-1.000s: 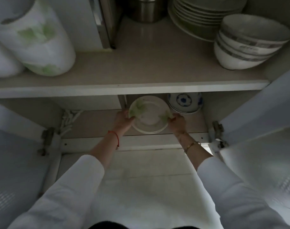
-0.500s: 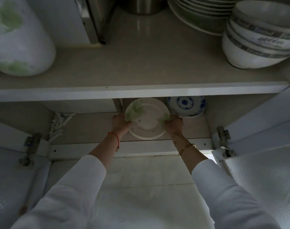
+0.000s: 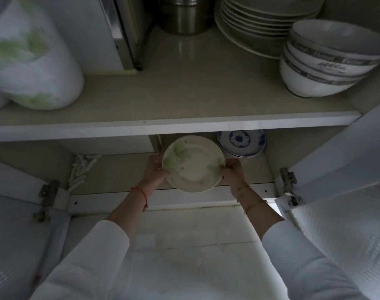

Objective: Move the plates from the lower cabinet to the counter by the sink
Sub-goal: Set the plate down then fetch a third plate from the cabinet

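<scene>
Nearest are two white sleeves, reaching forward into the open lower cabinet [image 3: 111,169]. The left hand [image 3: 154,169] holds the plate [image 3: 193,163] at its 9 o'clock edge, and the right hand [image 3: 232,172] holds it at 4 o'clock; the fingers of both hands are clamped on the rim. The plate is white with pale green marks and sits tilted toward the camera, at the front edge of the cabinet, under the worktop [image 3: 184,89]. Just behind it, at 1 o'clock, stand blue bowls [image 3: 242,142]. Above, on the worktop, white bowls [image 3: 327,63] are stacked at 2 o'clock, a pile of dishes [image 3: 262,20] is at 1 o'clock, a steel pot [image 3: 184,16] at 12 o'clock, and a white jar [image 3: 31,57] with green marks at 10 o'clock.
</scene>
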A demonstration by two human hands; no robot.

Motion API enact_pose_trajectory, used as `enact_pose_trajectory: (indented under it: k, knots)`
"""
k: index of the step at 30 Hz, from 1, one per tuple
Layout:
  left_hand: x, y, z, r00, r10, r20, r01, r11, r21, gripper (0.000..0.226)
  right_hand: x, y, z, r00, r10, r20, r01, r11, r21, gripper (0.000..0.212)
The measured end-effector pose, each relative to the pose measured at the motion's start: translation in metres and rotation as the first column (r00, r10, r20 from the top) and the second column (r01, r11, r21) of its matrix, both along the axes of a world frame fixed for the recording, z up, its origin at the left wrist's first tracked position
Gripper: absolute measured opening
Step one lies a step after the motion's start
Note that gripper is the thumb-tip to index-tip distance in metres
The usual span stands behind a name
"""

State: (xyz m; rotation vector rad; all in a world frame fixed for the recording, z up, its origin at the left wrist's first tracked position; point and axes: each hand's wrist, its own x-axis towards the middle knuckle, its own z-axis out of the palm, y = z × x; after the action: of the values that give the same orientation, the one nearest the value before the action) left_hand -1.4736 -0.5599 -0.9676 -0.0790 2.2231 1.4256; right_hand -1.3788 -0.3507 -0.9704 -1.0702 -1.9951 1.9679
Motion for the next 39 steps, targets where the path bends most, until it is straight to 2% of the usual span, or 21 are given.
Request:
enact_pose_trajectory:
  k: [1,5,7,8,9,13,16,23,26,32,39]
  knots:
    - [0.005,-0.004,0.007,1.000,-0.008,-0.005,0.008,1.000,0.016,0.033,0.008,-0.002,0.009,1.000,0.013,-0.002,-0.013,0.999,-0.038,0.019]
    - [0.041,-0.016,0.054,1.000,0.003,-0.008,-0.003,0.997,0.079,0.063,0.044,-0.015,0.056,0.997,0.077,0.022,-0.074,0.991,-0.109,0.034]
    - [0.064,-0.023,0.084,0.999,0.035,0.036,-0.038,0.997,0.071,0.058,0.066,-0.021,0.080,0.995,0.085,0.053,-0.077,0.986,-0.148,0.046]
    - [0.077,-0.028,0.099,0.997,0.044,0.062,-0.048,0.997,0.067,0.053,0.079,-0.024,0.093,0.995,0.070,0.077,-0.056,0.984,-0.171,0.046]
    - [0.090,-0.033,0.114,0.994,0.052,0.093,-0.057,0.997,0.058,0.047,0.092,-0.027,0.105,0.993,0.059,0.102,-0.040,0.982,-0.184,0.044]
    - [0.139,-0.055,0.178,0.974,0.027,0.223,-0.033,0.999,0.022,0.055,0.144,-0.042,0.160,0.982,0.032,0.187,-0.003,0.988,-0.152,0.029]
    - [0.169,-0.067,0.230,0.965,0.019,0.260,-0.029,0.999,0.033,0.056,0.180,-0.055,0.211,0.979,-0.002,0.206,0.027,0.992,-0.121,0.028]
    - [0.224,-0.078,0.375,0.961,-0.010,0.276,0.020,0.999,-0.033,0.059,0.251,-0.076,0.368,0.980,-0.069,0.187,0.090,0.990,-0.107,0.023]
    - [0.251,-0.086,0.438,0.965,-0.037,0.261,0.046,0.998,-0.031,0.056,0.276,-0.083,0.438,0.976,-0.093,0.196,0.122,0.982,-0.144,0.026]
    - [0.280,-0.089,0.563,0.961,-0.146,0.237,0.149,0.989,0.006,0.055,0.320,-0.088,0.565,0.972,-0.138,0.188,0.156,0.984,-0.088,0.029]
    - [0.284,-0.052,0.690,0.929,-0.353,0.107,0.340,0.933,0.120,0.053,0.366,-0.086,0.686,0.918,-0.395,0.040,0.397,0.917,-0.049,0.020]
